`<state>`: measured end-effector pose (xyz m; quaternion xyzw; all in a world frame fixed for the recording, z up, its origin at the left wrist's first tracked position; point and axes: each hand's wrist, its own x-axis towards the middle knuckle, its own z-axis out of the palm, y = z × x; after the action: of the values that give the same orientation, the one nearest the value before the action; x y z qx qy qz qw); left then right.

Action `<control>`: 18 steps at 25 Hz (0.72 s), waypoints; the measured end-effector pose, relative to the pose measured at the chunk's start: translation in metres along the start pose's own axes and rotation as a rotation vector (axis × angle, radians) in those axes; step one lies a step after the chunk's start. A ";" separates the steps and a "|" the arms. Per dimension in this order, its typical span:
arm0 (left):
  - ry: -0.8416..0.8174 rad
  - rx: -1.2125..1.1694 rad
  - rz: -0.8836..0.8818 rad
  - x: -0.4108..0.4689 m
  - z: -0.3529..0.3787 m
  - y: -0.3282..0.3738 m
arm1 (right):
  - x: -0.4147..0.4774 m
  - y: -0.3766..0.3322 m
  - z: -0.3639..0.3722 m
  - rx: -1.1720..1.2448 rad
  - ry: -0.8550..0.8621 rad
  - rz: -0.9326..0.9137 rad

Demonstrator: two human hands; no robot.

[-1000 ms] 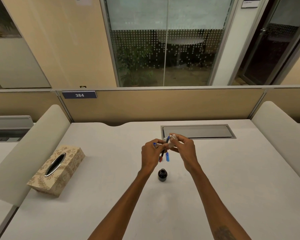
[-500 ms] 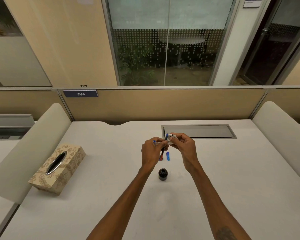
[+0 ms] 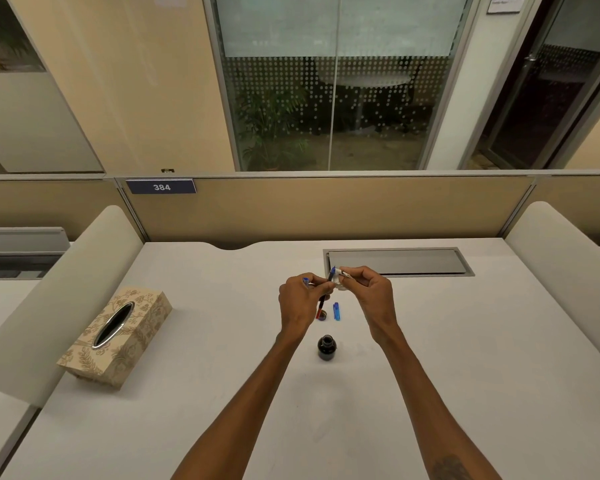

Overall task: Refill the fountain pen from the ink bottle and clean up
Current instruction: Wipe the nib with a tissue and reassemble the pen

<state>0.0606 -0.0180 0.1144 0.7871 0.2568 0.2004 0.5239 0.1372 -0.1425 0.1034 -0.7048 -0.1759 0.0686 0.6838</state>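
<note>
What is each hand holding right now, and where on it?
The left hand pinches the pen near its middle. The right hand pinches a white tissue against the pen's upper blue end.

Left hand (image 3: 300,301) pinches pen (image 3: 321,303), right hand (image 3: 371,292) pinches white tissue (image 3: 342,284) at its upper end. Ink bottle (image 3: 326,347) on desk (image 3: 465,341) below, tissue box (image 3: 118,336) far left.

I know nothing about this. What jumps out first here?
Two bare hands meet over the middle of the white desk: the left hand grips a thin pen, and the right hand pinches a white scrap at its upper end. Just nearer the person stands a small dark ink bottle, and a patterned tissue box sits off to the left.
</note>
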 end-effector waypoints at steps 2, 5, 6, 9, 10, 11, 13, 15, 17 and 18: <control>0.020 0.006 -0.019 0.001 -0.001 -0.001 | -0.001 -0.001 0.000 0.010 -0.013 -0.016; 0.054 -0.068 -0.076 0.000 0.000 -0.004 | -0.002 -0.003 -0.001 0.056 -0.017 -0.036; 0.062 -0.146 -0.105 -0.001 0.001 -0.005 | -0.003 -0.003 -0.002 0.098 0.010 -0.035; 0.011 -0.269 -0.119 -0.004 0.002 -0.005 | -0.003 -0.001 -0.004 0.189 0.084 0.006; -0.026 -0.272 -0.102 -0.005 0.003 -0.004 | -0.002 0.001 -0.004 0.174 0.091 0.016; -0.057 -0.265 -0.082 -0.006 0.003 -0.003 | -0.002 0.003 -0.004 0.146 0.090 0.019; -0.095 -0.223 -0.049 -0.008 0.005 -0.002 | -0.001 0.004 -0.002 0.090 0.066 0.011; -0.113 -0.160 -0.033 -0.009 0.006 -0.002 | -0.001 0.003 -0.001 0.042 0.038 -0.006; -0.115 -0.105 -0.021 -0.008 0.005 -0.004 | 0.000 0.003 -0.001 0.010 0.027 -0.011; -0.116 -0.088 -0.019 -0.007 0.004 -0.004 | 0.000 0.004 -0.002 0.002 0.022 -0.010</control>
<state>0.0563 -0.0240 0.1089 0.7713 0.2243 0.1604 0.5737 0.1385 -0.1443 0.1000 -0.7041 -0.1715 0.0576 0.6867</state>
